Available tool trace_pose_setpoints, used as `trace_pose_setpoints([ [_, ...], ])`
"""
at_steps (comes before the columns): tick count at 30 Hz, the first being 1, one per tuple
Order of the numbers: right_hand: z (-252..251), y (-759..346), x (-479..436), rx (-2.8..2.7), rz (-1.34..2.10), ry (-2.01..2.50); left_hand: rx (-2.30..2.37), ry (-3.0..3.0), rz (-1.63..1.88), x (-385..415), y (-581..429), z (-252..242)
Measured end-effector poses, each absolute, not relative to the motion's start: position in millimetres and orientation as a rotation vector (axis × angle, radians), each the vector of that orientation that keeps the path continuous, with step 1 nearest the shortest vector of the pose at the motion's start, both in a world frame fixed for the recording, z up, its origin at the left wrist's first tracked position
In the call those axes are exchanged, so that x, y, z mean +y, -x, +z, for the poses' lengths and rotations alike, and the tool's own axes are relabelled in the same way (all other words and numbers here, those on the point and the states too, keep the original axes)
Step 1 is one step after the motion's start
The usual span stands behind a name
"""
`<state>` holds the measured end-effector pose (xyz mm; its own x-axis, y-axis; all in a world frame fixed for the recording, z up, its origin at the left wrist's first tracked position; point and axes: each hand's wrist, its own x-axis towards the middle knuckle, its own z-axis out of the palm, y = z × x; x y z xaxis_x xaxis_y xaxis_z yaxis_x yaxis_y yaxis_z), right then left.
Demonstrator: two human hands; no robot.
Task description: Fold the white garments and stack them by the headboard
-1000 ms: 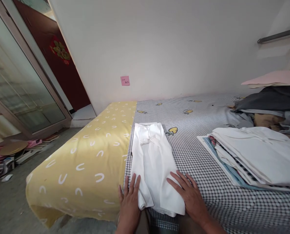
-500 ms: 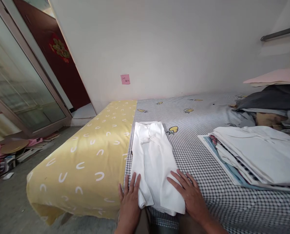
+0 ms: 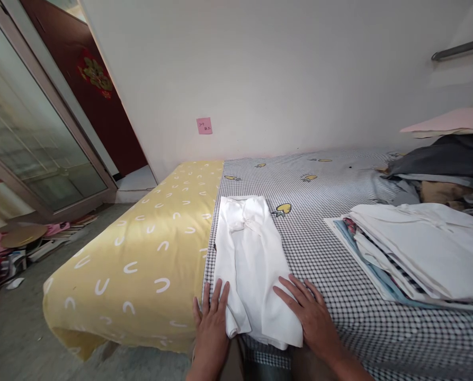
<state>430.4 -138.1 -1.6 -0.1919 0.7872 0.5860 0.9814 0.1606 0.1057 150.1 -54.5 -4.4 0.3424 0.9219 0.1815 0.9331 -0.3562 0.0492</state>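
A white garment (image 3: 252, 259), folded into a long narrow shape, lies on the checkered bedsheet (image 3: 308, 233) near the bed's front edge. My left hand (image 3: 212, 323) lies flat with fingers spread at the garment's lower left edge, its fingertips touching the cloth. On the other side, my right hand (image 3: 310, 312) rests open, with its fingers over the lower right part of the cloth. Neither hand grips anything.
Right of the garment is a stack of folded clothes (image 3: 427, 248), with more dark and grey clothes (image 3: 446, 159) behind it. A yellow cloth (image 3: 141, 254) covers the bed's left part. Papers and other items (image 3: 25, 243) lie on the floor at far left.
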Motion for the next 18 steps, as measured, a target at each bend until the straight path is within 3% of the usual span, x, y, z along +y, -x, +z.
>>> trace_pose_setpoints([
  [18, 1.8, -430.2, -138.4, -2.038, -0.664, 1.664, -1.757, 2.498, -0.241, -56.8, -153.3, -2.7],
])
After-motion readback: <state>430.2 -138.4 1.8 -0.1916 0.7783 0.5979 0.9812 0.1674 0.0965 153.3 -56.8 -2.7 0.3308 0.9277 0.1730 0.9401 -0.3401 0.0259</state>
